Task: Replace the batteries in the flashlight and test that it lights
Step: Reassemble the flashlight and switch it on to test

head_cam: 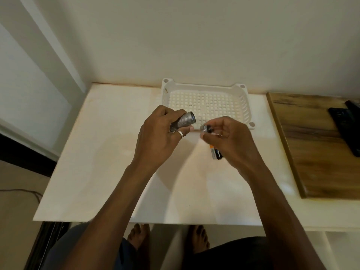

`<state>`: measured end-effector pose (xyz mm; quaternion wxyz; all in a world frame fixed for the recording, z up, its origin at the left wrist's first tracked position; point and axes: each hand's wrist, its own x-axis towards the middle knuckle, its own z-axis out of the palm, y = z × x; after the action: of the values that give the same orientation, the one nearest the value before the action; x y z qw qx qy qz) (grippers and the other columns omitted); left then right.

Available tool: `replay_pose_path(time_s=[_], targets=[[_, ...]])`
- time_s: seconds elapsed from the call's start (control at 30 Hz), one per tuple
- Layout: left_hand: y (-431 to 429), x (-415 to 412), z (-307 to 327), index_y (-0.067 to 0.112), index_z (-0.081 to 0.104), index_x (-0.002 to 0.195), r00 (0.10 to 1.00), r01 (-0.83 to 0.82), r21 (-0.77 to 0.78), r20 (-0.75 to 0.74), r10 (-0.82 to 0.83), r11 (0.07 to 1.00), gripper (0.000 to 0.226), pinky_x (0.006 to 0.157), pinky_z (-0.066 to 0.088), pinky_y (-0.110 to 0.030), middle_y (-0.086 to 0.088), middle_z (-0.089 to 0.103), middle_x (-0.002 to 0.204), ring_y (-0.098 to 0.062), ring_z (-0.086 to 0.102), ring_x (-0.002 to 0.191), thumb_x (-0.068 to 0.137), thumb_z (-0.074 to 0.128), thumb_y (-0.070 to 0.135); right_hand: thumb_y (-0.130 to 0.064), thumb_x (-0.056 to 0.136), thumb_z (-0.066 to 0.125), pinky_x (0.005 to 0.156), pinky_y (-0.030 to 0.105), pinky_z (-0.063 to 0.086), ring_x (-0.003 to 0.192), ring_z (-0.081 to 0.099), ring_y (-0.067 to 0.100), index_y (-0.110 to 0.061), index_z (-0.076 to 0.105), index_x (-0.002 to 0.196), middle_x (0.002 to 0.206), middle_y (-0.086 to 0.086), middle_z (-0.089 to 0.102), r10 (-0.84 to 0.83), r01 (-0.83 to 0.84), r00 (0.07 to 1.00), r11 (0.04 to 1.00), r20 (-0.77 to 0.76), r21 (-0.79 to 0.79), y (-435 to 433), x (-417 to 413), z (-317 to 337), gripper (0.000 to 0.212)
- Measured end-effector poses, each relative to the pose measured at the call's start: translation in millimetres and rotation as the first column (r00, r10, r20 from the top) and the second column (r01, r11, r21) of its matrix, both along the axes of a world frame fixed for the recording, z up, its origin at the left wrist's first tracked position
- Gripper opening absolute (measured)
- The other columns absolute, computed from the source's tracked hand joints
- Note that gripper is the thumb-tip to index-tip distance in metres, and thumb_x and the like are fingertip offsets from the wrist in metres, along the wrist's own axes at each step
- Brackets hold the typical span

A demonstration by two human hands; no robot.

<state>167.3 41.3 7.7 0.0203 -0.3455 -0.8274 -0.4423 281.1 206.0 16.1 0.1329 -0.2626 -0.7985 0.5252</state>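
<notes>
A white table (pixel 93 172) stood against a pale wall (pixel 194 36). At its far edge, touching the wall, sat a white plastic basket (pixel 244 106) with a grid of square holes in its floor and round holes at 3 visible corners. To the right, a wooden board (pixel 311 145) with dark grain lay along the table's side, and a black object (pixel 348 125) rested on its far end, partly cut off by the frame edge. On the left, a grey-white panel (pixel 25 84) ran beside the table. A thin cable (pixel 29 192) trailed across the beige floor (pixel 17 221) at lower left. A dark strip (pixel 23 154) ran along the base of the panel.
</notes>
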Motion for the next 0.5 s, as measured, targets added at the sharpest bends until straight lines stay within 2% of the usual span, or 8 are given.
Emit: replay_pose_path(time_s=[0.07,0.13,0.23,0.33,0.43,0.5], targets=[[0.9,0.9,-0.6,0.028,0.074,0.116,1.0,0.027,-0.006,0.002,-0.027,1.0,0.032,0.076,0.054,-0.042,0.004,0.058,0.094,-0.017,0.059,0.083,0.085,0.08,0.029,-0.013,0.082,0.085,0.088,0.033,0.063,0.095,0.078,0.012,-0.022,0.076,0.102,0.098,-0.003,0.081,-0.049,0.011,0.988,0.968,-0.145,-0.25,-0.7,0.2,6.9,0.023],[1.7,1.0,-1.6,0.027,0.074,0.118,0.999,0.037,-0.012,0.004,-0.037,0.999,0.034,0.076,0.055,-0.043,0.003,0.059,0.094,-0.018,0.059,0.083,0.085,0.08,0.03,-0.013,0.081,0.083,0.089,0.034,0.061,0.1,0.078,0.019,-0.022,0.078,0.106,0.102,0.003,0.081,-0.087,-0.001,0.971,0.93,-0.224,-0.368,-1.8,1.1,9.5,0.027],[1.8,0.0,-2.6,0.026,0.074,0.118,0.999,0.039,-0.016,-0.001,-0.039,0.999,0.035,0.075,0.055,-0.044,0.003,0.058,0.094,-0.018,0.059,0.083,0.084,0.081,0.031,-0.014,0.084,0.077,0.096,0.03,0.056,0.107,0.075,0.014,-0.029,0.078,0.113,0.11,-0.001,0.08,-0.087,-0.016,0.966,0.919,-0.242,-0.395,-0.4,1.2,7.5,0.033],[1.2,-0.7,-3.5,0.027,0.074,0.116,0.999,0.039,-0.032,-0.003,-0.039,0.999,0.035,0.076,0.055,-0.044,0.002,0.059,0.094,-0.019,0.06,0.084,0.083,0.082,0.031,-0.011,0.085,0.08,0.089,0.023,0.057,0.105,0.075,0.011,-0.024,0.073,0.12,0.109,-0.003,0.081,-0.091,-0.005,0.971,0.919,-0.223,-0.395,1.1,-0.8,5.2,0.039],[2.3,-0.2,-4.0,0.027,0.075,0.116,0.999,0.038,-0.042,0.011,-0.038,0.998,0.035,0.077,0.054,-0.041,0.003,0.059,0.094,-0.018,0.06,0.084,0.082,0.082,0.029,-0.006,0.082,0.083,0.093,0.03,0.06,0.102,0.077,0.016,-0.015,0.073,0.112,0.104,0.0,0.082,-0.13,0.042,0.969,0.927,-0.212,-0.373,0.0,-2.8,4.3,0.033],[3.4,0.0,-4.1,0.028,0.075,0.116,0.999,0.039,-0.033,0.023,-0.039,0.999,0.035,0.078,0.053,-0.034,0.003,0.059,0.094,-0.012,0.057,0.084,0.082,0.083,0.027,-0.007,0.082,0.082,0.096,0.036,0.059,0.103,0.077,0.02,-0.015,0.075,0.107,0.104,0.004,0.082,-0.125,0.03,0.967,0.922,-0.223,-0.385,-0.9,-2.1,4.9,0.027]])
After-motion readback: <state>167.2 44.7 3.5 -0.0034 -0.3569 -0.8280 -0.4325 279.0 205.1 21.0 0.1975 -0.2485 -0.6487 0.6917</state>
